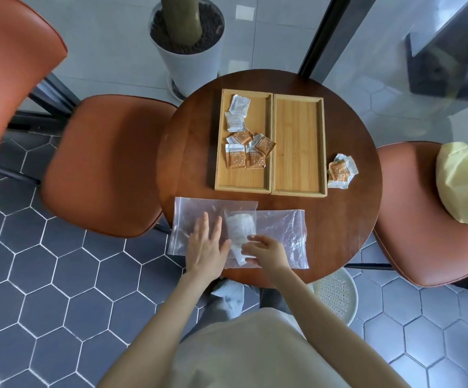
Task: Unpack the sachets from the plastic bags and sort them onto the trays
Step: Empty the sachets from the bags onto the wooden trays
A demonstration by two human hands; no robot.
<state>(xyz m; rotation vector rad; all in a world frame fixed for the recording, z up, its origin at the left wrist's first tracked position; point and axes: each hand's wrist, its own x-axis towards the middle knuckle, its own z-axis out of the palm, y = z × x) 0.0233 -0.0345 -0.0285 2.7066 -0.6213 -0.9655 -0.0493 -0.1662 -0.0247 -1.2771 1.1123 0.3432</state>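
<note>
At the lower centre of the frame, on the near edge of a round wooden table (347, 219), a person's left hand (207, 247) lies flat with fingers spread on one clear zip bag (196, 217), while the right hand (266, 252) curls its fingers around the mouth of a second zip bag (283, 233) holding white sachets (240, 229). Brown and white sachets share the left bamboo tray (221, 175) at upper centre; the right bamboo tray (300, 141) is bare. More loose sachets (340, 172) sit just right of it. Both bags overhang the table's edge, so a hasty pull on slippery plastic could spill sachets onto the tiled floor (59, 275), and the mixed tray risks missorting.
</note>
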